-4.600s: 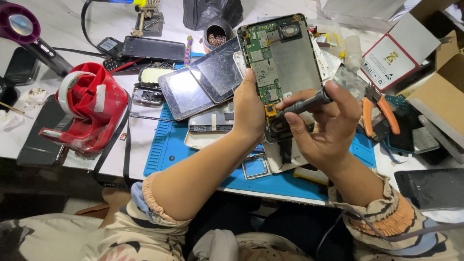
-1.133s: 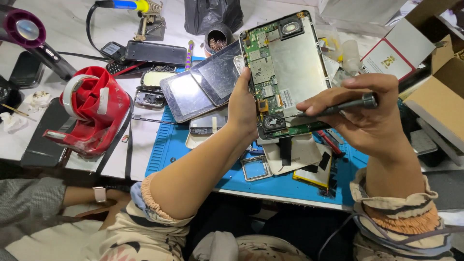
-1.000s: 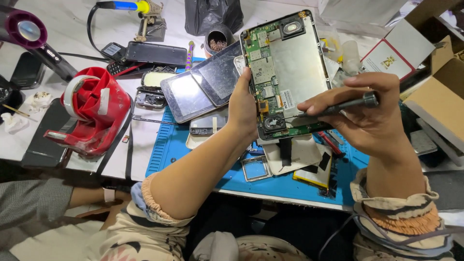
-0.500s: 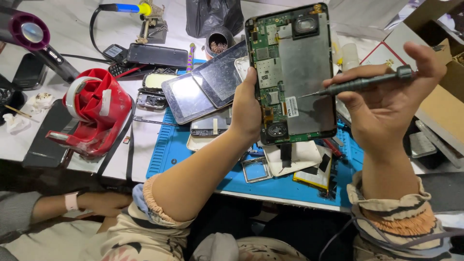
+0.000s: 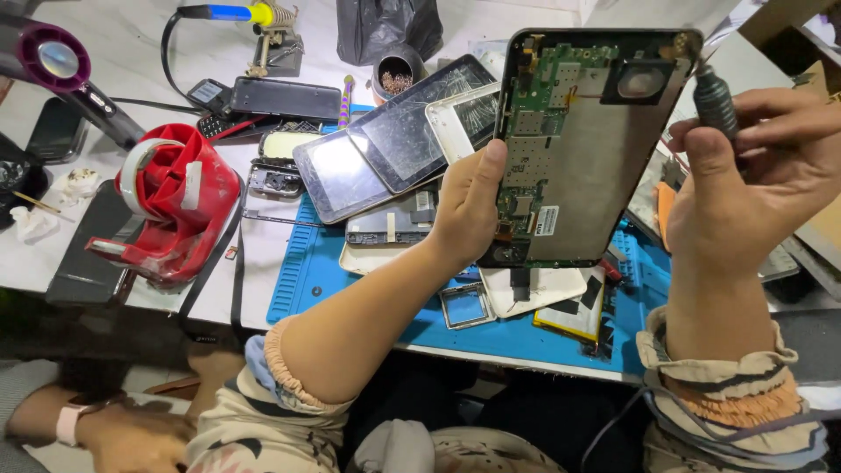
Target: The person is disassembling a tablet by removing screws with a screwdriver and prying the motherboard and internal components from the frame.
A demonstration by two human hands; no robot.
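A small white label [image 5: 547, 220] sits low on the opened tablet [image 5: 587, 149]. Behind it, three dark glass screens [image 5: 399, 140] overlap on the blue mat [image 5: 307, 271], one cracked. A cardboard box [image 5: 788, 44] stands at the far right edge.

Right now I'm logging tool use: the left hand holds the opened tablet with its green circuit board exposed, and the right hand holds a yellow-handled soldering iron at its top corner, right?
Not quite. In the head view the right hand holds a dark-handled screwdriver; the yellow-handled soldering iron rests on the table.
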